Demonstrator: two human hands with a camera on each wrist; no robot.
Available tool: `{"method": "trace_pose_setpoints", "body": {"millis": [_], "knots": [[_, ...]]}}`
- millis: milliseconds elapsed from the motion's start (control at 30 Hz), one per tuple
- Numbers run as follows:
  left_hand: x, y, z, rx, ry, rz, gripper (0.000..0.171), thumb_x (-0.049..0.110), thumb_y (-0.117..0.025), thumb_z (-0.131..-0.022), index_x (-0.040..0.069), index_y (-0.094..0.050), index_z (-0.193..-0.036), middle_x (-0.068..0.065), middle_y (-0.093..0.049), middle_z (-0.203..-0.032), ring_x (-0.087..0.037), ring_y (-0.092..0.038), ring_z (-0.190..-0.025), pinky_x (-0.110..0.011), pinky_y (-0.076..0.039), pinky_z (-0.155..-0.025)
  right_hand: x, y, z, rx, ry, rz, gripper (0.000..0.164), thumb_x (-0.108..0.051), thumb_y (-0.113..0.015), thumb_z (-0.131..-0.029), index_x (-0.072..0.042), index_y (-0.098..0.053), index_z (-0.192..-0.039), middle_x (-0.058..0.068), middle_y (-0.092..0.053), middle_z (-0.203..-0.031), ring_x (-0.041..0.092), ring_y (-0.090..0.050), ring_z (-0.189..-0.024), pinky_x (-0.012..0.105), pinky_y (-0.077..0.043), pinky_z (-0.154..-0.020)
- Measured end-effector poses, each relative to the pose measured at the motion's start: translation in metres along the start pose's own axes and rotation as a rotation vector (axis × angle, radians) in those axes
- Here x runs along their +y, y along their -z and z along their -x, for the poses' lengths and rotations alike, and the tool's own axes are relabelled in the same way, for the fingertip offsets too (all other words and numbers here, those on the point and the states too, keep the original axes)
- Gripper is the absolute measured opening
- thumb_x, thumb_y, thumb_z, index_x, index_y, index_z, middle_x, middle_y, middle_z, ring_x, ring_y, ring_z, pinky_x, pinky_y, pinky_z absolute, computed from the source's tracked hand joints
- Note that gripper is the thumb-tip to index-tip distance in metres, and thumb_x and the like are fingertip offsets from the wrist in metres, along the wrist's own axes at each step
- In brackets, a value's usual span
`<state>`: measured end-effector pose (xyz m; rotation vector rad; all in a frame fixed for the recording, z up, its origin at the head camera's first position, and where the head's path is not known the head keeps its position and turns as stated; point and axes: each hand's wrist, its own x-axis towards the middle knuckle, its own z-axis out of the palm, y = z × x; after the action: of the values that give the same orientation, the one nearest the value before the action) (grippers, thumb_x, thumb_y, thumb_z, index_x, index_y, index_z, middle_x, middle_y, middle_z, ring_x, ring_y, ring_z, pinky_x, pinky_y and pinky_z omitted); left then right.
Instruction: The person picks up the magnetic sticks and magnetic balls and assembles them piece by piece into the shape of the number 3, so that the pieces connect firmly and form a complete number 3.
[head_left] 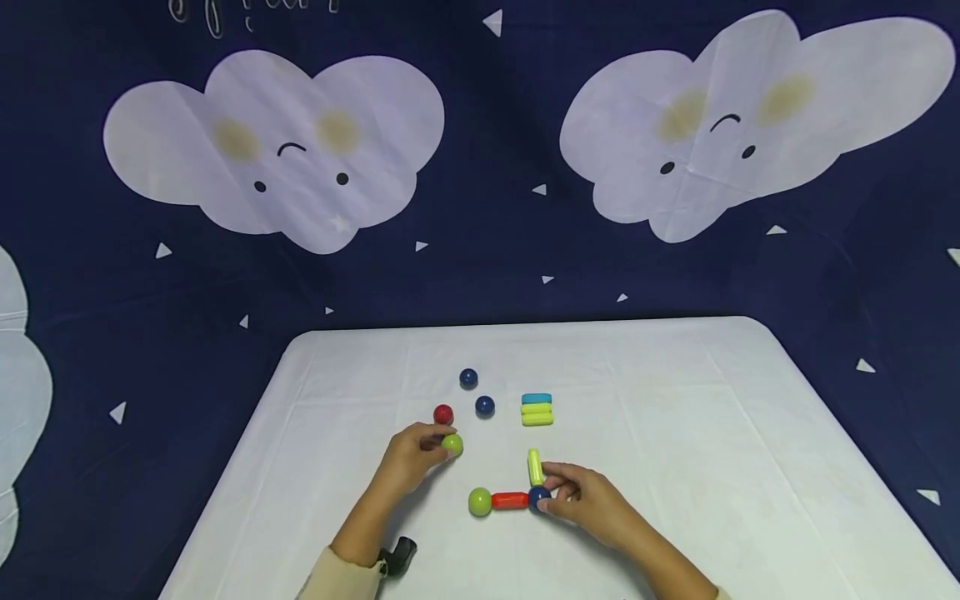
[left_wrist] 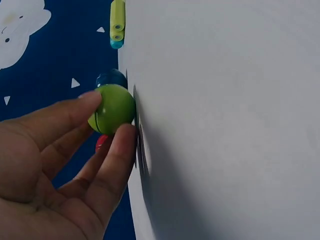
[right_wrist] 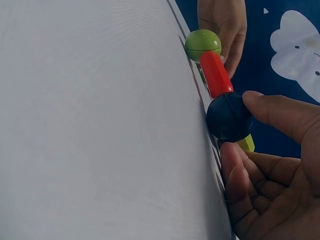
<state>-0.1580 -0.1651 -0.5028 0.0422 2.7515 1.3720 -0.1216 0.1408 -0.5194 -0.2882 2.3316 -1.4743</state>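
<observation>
My left hand (head_left: 414, 454) pinches a green ball (head_left: 452, 445) between thumb and fingers, as the left wrist view also shows for the green ball (left_wrist: 115, 109). Close behind it lies a red ball (head_left: 443, 414). My right hand (head_left: 588, 498) holds a dark blue ball (head_left: 538, 498) with thumb and fingertips. That ball joins a red rod (head_left: 510, 500), whose other end meets a second green ball (head_left: 480, 502). A yellow-green rod (head_left: 535, 467) stands out from the blue ball toward the far side. In the right wrist view the blue ball (right_wrist: 230, 117) partly hides this rod.
Two dark blue balls, one farther back (head_left: 468, 378) and one nearer (head_left: 485, 407), lie beyond my left hand. A blue rod (head_left: 536, 398) and two yellow-green rods (head_left: 537, 414) lie side by side to their right. A white table (head_left: 712, 433) lies beneath, before a dark blue cloud-patterned cloth (head_left: 495, 150).
</observation>
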Motion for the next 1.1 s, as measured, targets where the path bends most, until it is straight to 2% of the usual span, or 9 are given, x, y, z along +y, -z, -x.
{"method": "trace_pose_setpoints", "body": {"millis": [200, 367, 767, 933, 1100], "knots": [[0.008, -0.007, -0.004, -0.089, -0.013, -0.031, 0.025, 0.013, -0.079, -0.085, 0.016, -0.078, -0.110, -0.004, -0.073, -0.102, -0.015, -0.064, -0.088, -0.032, -0.052, -0.076, 0.001, 0.000, 0.000, -0.007, 0.004, 0.002, 0.065, -0.027, -0.082, -0.084, 0.001, -0.058, -0.138, 0.004, -0.069, -0.106, 0.008, -0.057, -0.079, 0.020, -0.048, -0.063], [0.016, -0.014, -0.005, -0.152, -0.015, -0.010, 0.026, 0.017, -0.081, -0.084, 0.016, -0.078, -0.110, -0.003, -0.074, -0.100, -0.014, -0.066, -0.088, -0.034, -0.054, -0.078, -0.001, -0.001, 0.001, -0.008, -0.004, 0.014, 0.063, -0.028, -0.081, -0.085, -0.001, -0.059, -0.137, 0.003, -0.069, -0.106, 0.008, -0.056, -0.078, 0.021, -0.047, -0.061], [0.039, -0.037, -0.017, -0.230, -0.021, -0.047, 0.026, 0.020, -0.079, -0.087, 0.017, -0.077, -0.113, 0.000, -0.074, -0.102, -0.012, -0.065, -0.091, -0.032, -0.056, -0.081, -0.001, -0.003, 0.003, -0.031, -0.038, -0.013, 0.065, -0.029, -0.081, -0.085, 0.001, -0.059, -0.137, 0.003, -0.070, -0.105, 0.011, -0.060, -0.080, 0.022, -0.049, -0.059], [0.048, -0.045, -0.023, -0.276, -0.003, -0.039, 0.026, 0.021, -0.079, -0.087, 0.018, -0.077, -0.113, 0.001, -0.074, -0.101, -0.012, -0.063, -0.089, -0.032, -0.056, -0.080, -0.001, -0.003, 0.003, -0.044, -0.036, -0.027, 0.066, -0.029, -0.081, -0.085, 0.003, -0.057, -0.138, 0.003, -0.070, -0.106, 0.011, -0.061, -0.081, 0.021, -0.050, -0.060], [0.053, -0.050, -0.027, -0.295, -0.008, -0.053, 0.028, 0.021, -0.080, -0.087, 0.019, -0.077, -0.114, 0.002, -0.074, -0.102, -0.011, -0.062, -0.090, -0.032, -0.056, -0.081, -0.001, -0.003, 0.003, -0.054, -0.029, -0.020, 0.065, -0.030, -0.080, -0.086, 0.003, -0.058, -0.137, 0.003, -0.070, -0.106, 0.010, -0.060, -0.082, 0.021, -0.050, -0.061]]}}
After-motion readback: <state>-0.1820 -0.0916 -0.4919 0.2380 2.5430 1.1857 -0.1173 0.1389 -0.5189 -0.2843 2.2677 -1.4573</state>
